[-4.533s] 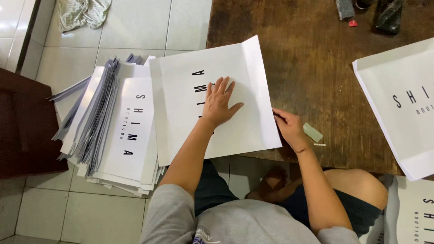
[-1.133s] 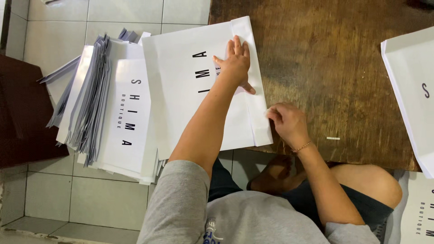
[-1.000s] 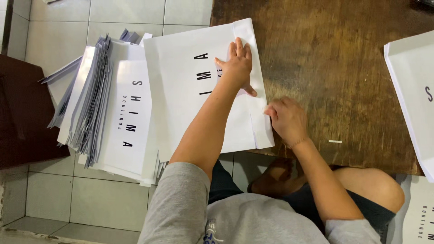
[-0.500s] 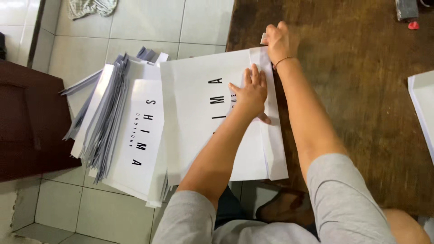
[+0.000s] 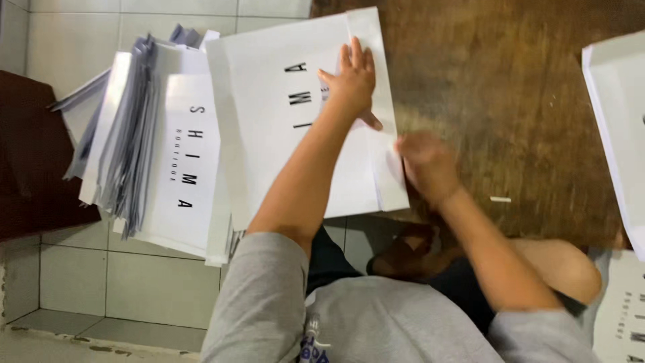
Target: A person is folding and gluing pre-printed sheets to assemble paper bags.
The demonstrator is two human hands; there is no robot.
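Left hand [image 5: 351, 79] flat on white sheet [image 5: 269, 128], blurred right hand [image 5: 424, 165] seemingly at its edge.

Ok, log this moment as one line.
left hand: flat on white printed sheet | right hand: at sheet's folded edge, blurred | sheet: on wooden table | stack of folded sheets: beside, left

floor: I see pale square tiles [image 5: 80, 40] with grey grout, running along the left side and under the table's near edge
table: dark brown worn wood [image 5: 497, 101], scuffed, filling the upper right
furniture: dark reddish-brown piece [image 5: 30, 161] at the left edge, standing on the tiles
light: even and soft, no hard shadows
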